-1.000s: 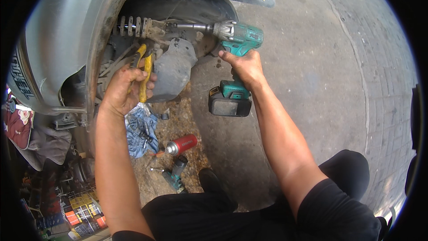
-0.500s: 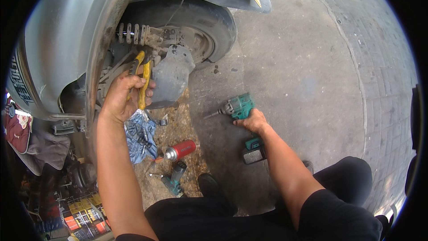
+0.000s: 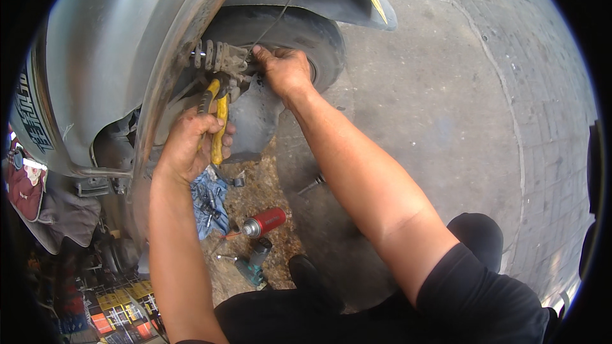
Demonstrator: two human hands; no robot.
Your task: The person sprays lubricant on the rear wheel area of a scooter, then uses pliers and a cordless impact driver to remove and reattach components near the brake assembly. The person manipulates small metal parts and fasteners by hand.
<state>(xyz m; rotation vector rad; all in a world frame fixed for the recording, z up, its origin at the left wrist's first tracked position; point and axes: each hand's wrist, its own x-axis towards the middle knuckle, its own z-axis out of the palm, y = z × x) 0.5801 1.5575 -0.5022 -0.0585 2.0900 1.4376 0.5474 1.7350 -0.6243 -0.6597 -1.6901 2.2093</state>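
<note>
The pliers [image 3: 222, 118] have smooth plastic-looking grips. The spring [image 3: 220, 56] is rough, dull metal, the tyre [image 3: 328, 41] matt rubber, the can [image 3: 268, 221] glossy, the rag [image 3: 203, 191] cloth

"Where's there writing?"
"Large dark characters [image 3: 33, 108] run along the silvery body panel [image 3: 95, 70] on the left."
"Anything nearer?"
"A line of small lettering on the red can [image 3: 265, 222], and print, too small to read, on the yellow-and-orange packaging [image 3: 118, 309] at near left."
</note>
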